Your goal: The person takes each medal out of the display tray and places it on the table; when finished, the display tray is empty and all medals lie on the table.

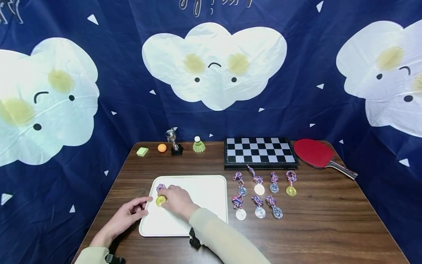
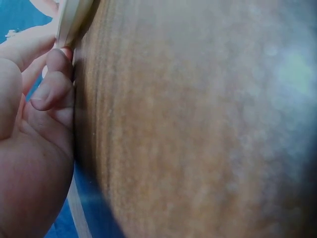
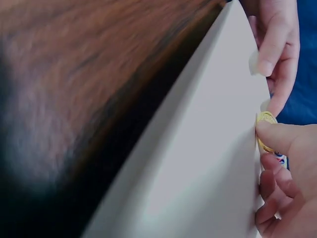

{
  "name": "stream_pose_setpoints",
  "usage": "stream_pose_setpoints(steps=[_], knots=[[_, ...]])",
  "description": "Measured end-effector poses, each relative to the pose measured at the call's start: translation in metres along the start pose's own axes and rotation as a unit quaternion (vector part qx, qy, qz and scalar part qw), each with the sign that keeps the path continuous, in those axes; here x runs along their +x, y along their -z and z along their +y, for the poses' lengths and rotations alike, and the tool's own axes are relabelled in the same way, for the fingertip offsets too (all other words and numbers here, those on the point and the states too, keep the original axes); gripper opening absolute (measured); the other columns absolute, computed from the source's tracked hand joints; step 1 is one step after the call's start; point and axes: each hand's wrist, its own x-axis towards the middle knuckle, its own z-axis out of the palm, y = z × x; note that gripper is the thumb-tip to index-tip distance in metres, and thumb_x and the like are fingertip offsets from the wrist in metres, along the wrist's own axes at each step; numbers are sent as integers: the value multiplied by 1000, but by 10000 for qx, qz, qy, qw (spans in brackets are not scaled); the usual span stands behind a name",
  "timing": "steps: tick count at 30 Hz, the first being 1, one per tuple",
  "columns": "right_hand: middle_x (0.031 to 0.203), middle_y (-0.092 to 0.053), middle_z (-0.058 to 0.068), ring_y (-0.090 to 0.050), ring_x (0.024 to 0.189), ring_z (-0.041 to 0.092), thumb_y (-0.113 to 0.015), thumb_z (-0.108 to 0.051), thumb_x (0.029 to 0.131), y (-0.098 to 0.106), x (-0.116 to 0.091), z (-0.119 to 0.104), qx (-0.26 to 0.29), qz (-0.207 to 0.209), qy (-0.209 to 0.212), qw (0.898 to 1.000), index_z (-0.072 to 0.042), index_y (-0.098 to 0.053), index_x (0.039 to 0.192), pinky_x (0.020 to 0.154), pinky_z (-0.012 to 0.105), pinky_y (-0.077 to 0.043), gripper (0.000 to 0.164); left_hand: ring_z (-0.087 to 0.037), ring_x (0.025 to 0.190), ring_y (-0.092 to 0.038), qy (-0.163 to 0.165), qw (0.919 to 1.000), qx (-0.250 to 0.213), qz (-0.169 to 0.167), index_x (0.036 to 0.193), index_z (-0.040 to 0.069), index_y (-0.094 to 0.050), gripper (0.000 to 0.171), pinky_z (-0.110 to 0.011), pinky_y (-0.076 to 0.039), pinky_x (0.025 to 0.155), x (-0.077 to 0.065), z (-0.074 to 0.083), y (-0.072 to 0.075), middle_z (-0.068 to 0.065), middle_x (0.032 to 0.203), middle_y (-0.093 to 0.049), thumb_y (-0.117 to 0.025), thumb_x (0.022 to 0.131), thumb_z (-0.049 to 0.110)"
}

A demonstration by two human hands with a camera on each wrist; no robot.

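Observation:
A white tray (image 1: 204,205) lies on the wooden table. My left hand (image 1: 123,217) holds its left edge, thumb and index finger at the rim; the left wrist view shows other fingers curled beside the edge. Over the tray's left part, my right hand (image 1: 179,201) pinches a gold medal (image 1: 160,200) with a striped ribbon (image 1: 160,187). In the right wrist view the thumb lies against the gold disc (image 3: 267,117) and the other fingers curl near the ribbon. To the tray's right, several medals lie in two rows, among them a gold one (image 1: 291,191) and a silver one (image 1: 241,214).
Along the back stand a chessboard (image 1: 260,152), a shuttlecock (image 1: 199,145), a small trophy (image 1: 174,143), an orange ball (image 1: 162,147) and a pale green block (image 1: 142,151). A red table-tennis bat (image 1: 313,152) lies at the back right. Behind hangs a blue cloud-print cloth (image 1: 211,121).

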Motion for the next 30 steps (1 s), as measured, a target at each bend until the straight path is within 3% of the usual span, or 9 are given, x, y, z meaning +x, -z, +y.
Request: stream_pose_setpoints(steps=[7,14,19,24,30], knots=[[76,-54,-11,-45,68,-1,-78,-14,74,6,-2,8,1307,-90,33,9914,-24,-68,105,63,14,-36,34,-14,67,-44,-72,10000,-22,46,125,11,-59,41,-26,-37,55,0,-2,0,-14,97,-51,-71,86,15],[83,-59,-7,-51,69,-1,-75,-3,78,15,-9,28,2675,-438,145,9624,-14,-69,108,64,12,-43,33,-15,69,-43,-62,10000,-36,-3,125,12,-59,41,-27,-37,57,1,-2,-2,-14,97,-51,-70,86,16],[84,-61,-3,-51,68,-1,-77,-5,78,26,-25,47,3013,-558,289,9515,-14,-69,110,65,15,-44,33,-15,69,-43,-106,9999,31,-27,125,12,-59,40,-27,-37,57,2,-2,-1,-14,97,-51,-70,87,16],[101,-64,-4,-60,79,6,-77,-4,78,46,-51,64,3576,-542,236,9320,-10,-67,113,72,19,-49,37,-14,70,-43,51,10000,34,-49,125,14,-59,40,-27,-38,58,2,-2,1,-12,97,-50,-70,86,19],[105,-62,0,-62,83,13,-76,-1,77,73,-85,95,3699,-347,309,9279,-7,-66,115,72,24,-51,40,-13,68,-42,-65,10000,9,-74,126,12,-59,40,-27,-38,57,2,-3,0,-11,96,-50,-70,87,17]])
